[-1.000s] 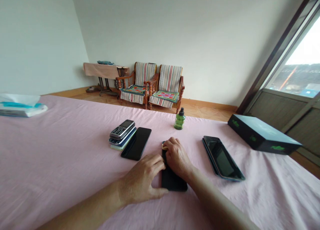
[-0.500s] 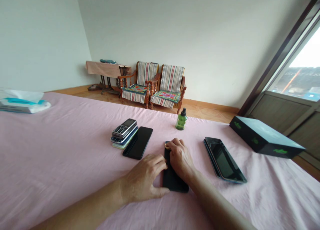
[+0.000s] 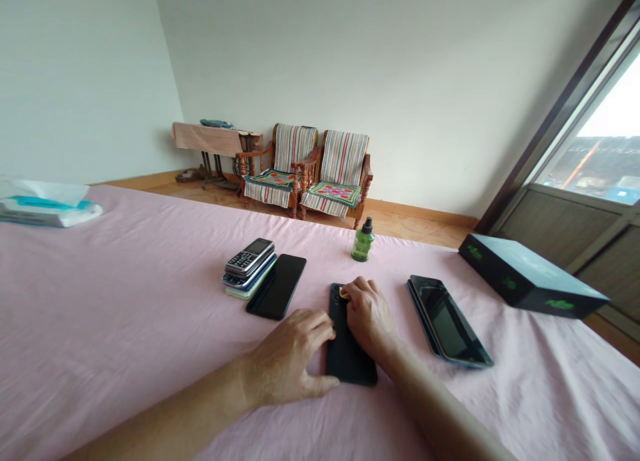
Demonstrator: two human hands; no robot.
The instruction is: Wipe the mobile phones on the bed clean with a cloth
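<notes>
Our forearms (image 3: 175, 417) are bare and taper toward the wrists (image 3: 247, 381). Our left grip (image 3: 293, 351) and right grip (image 3: 369, 314) are bare hands.

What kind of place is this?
It looks like a room in someone's home, maybe a living room. You can see two wooden armchairs with striped covers, a small draped table beside them, and a pack of tissues.

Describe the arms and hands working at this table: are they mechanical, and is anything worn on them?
No, they are a person's. The left hand and right hand wear no gloves. Both the left forearm and right forearm show no sleeves, watch or cables.
</notes>
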